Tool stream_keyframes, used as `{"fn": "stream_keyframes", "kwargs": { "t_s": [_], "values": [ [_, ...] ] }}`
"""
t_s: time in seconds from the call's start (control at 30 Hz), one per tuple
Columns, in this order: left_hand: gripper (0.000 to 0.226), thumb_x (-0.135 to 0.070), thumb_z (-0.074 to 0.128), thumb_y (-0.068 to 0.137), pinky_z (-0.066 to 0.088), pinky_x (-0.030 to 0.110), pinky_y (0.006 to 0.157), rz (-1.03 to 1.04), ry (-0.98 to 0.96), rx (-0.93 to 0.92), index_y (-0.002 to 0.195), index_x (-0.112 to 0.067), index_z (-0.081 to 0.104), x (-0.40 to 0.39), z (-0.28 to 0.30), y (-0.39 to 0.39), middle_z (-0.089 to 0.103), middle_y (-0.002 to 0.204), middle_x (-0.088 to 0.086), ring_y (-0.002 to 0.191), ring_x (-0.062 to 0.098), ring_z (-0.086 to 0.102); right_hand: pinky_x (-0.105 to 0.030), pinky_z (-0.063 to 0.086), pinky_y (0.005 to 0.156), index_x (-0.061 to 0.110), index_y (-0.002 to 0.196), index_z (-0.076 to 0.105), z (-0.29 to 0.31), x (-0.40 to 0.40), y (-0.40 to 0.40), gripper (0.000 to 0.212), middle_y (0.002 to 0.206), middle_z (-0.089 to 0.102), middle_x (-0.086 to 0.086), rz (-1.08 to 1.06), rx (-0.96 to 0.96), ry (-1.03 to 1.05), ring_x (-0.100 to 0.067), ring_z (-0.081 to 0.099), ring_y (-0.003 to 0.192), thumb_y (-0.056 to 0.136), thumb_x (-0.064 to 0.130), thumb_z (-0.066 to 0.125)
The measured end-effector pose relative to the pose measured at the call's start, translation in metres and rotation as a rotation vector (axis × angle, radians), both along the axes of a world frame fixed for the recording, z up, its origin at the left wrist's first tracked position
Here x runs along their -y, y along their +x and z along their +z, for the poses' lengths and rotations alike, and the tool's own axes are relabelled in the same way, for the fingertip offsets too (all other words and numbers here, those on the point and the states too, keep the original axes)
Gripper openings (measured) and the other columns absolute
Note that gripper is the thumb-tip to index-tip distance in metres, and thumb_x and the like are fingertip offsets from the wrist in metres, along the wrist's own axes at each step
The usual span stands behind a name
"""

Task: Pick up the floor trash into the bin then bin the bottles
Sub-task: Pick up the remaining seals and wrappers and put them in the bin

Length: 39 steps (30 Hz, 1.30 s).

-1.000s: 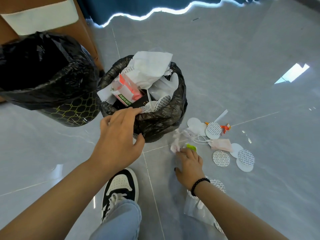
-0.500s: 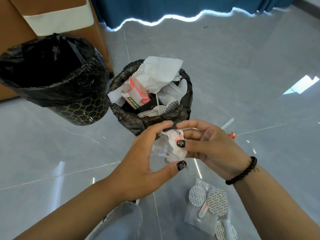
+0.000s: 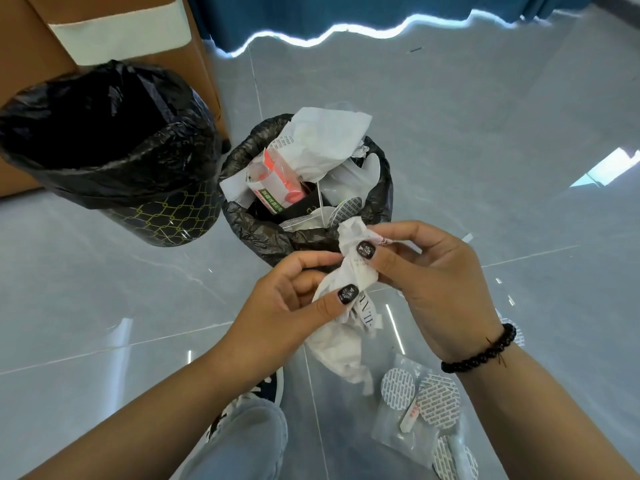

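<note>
Grey tiled floor (image 3: 485, 150) under all; a second before, the right hand (image 3: 436, 289) reached among floor scraps; both hands now pinched one crumpled white wrapper (image 3: 349, 271), left hand (image 3: 287, 306) beside it, just short of the overfull small bin (image 3: 263, 233); drop likely next; sealed discs in a clear bag (image 3: 408, 403) remained on the floor.

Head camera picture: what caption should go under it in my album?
Both hands hold crumpled paper near the full bin.
</note>
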State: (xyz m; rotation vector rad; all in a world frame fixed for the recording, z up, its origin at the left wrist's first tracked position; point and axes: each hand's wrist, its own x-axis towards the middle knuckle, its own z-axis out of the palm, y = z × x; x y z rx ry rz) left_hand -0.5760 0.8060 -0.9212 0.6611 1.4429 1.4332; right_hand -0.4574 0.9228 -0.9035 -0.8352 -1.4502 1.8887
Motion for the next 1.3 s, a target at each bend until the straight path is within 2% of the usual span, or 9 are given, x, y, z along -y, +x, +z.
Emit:
{"fn": "stream_keyframes", "kwargs": {
  "t_s": [0.17, 0.3, 0.47, 0.6, 0.77, 0.97, 1.07, 1.2, 1.3],
  "values": [
    [0.04, -0.023, 0.069, 0.067, 0.059, 0.033, 0.067, 0.021, -0.123, 0.17, 0.105, -0.011, 0.066, 0.001, 0.0, -0.001, 0.074, 0.093, 0.011, 0.076, 0.021, 0.07, -0.031, 0.058, 0.071, 0.018, 0.082, 0.073, -0.011, 0.002, -0.002, 0.027, 0.093, 0.065, -0.014, -0.103, -0.038, 0.356, -0.027, 0.064, 0.081, 0.07, -0.006, 0.071],
    [0.03, -0.018, 0.069, 0.068, 0.057, 0.04, 0.081, 0.092, -0.153, 0.234, 0.097, -0.01, 0.072, 0.001, 0.003, -0.001, 0.074, 0.096, 0.016, 0.082, 0.026, 0.07, -0.032, 0.056, 0.071, 0.019, 0.08, 0.074, -0.014, 0.005, 0.0, 0.026, 0.087, 0.06, -0.01, 0.031, -0.034, 0.533, -0.023, 0.062, 0.081, 0.071, -0.006, 0.07],
    [0.022, -0.015, 0.061, 0.084, 0.061, 0.03, 0.07, 0.197, -0.181, 0.351, 0.101, -0.005, 0.073, -0.007, 0.011, -0.003, 0.074, 0.098, 0.016, 0.081, 0.022, 0.069, -0.028, 0.053, 0.072, 0.007, 0.08, 0.072, -0.018, 0.005, 0.001, 0.018, 0.085, 0.059, -0.009, 0.007, 0.045, 0.871, -0.019, 0.062, 0.082, 0.072, -0.008, 0.067],
    [0.044, -0.033, 0.066, 0.07, 0.058, 0.026, 0.068, 0.214, -0.13, 0.43, 0.105, -0.007, 0.073, -0.005, 0.018, -0.004, 0.073, 0.102, 0.014, 0.083, 0.019, 0.067, -0.028, 0.05, 0.07, 0.002, 0.079, 0.073, -0.025, 0.006, 0.002, 0.02, 0.084, 0.059, -0.011, -0.014, 0.076, 1.03, -0.021, 0.06, 0.081, 0.075, -0.01, 0.058],
    [0.043, -0.017, 0.068, 0.068, 0.056, 0.022, 0.06, 0.251, -0.107, 0.3, 0.11, -0.01, 0.07, -0.003, 0.021, -0.005, 0.074, 0.098, 0.012, 0.075, 0.015, 0.07, -0.03, 0.049, 0.081, 0.003, 0.09, 0.073, -0.029, 0.014, 0.003, 0.027, 0.095, 0.06, -0.01, 0.041, 0.051, 1.008, -0.023, 0.059, 0.094, 0.071, -0.001, 0.054],
    [0.039, -0.01, 0.066, 0.072, 0.059, 0.025, 0.063, 0.39, -0.111, 0.403, 0.111, -0.005, 0.067, -0.004, 0.019, -0.007, 0.073, 0.101, 0.017, 0.078, 0.02, 0.07, -0.03, 0.043, 0.097, 0.012, 0.103, 0.069, -0.034, 0.027, 0.0, 0.037, 0.116, 0.051, -0.01, 0.161, 0.096, 0.924, -0.021, 0.051, 0.115, 0.068, 0.017, 0.083],
    [0.032, -0.008, 0.067, 0.073, 0.055, 0.023, 0.052, 0.401, -0.116, 0.4, 0.105, -0.003, 0.068, -0.001, 0.02, -0.006, 0.072, 0.096, 0.017, 0.068, 0.018, 0.068, -0.031, 0.044, 0.095, 0.018, 0.093, 0.072, -0.033, 0.031, -0.004, 0.024, 0.113, 0.05, -0.007, 0.13, 0.086, 0.86, -0.022, 0.052, 0.113, 0.071, 0.022, 0.081],
    [0.026, -0.007, 0.067, 0.066, 0.054, 0.021, 0.05, 0.354, -0.076, 0.414, 0.091, -0.003, 0.067, -0.001, 0.027, -0.005, 0.071, 0.08, 0.014, 0.06, 0.015, 0.067, -0.015, 0.043, 0.084, 0.019, 0.084, 0.067, -0.025, 0.03, -0.005, 0.011, 0.104, 0.053, -0.005, 0.057, 0.053, 0.764, -0.01, 0.055, 0.098, 0.078, 0.012, 0.074],
    [0.019, -0.007, 0.065, 0.059, 0.056, 0.022, 0.053, 0.286, -0.066, 0.407, 0.078, -0.001, 0.063, -0.001, 0.031, -0.005, 0.07, 0.08, 0.016, 0.067, 0.019, 0.068, -0.03, 0.051, 0.072, 0.013, 0.082, 0.064, -0.014, 0.028, -0.007, 0.006, 0.096, 0.057, -0.006, 0.0, -0.066, 0.537, -0.022, 0.058, 0.085, 0.08, 0.016, 0.068]
  ]
}}
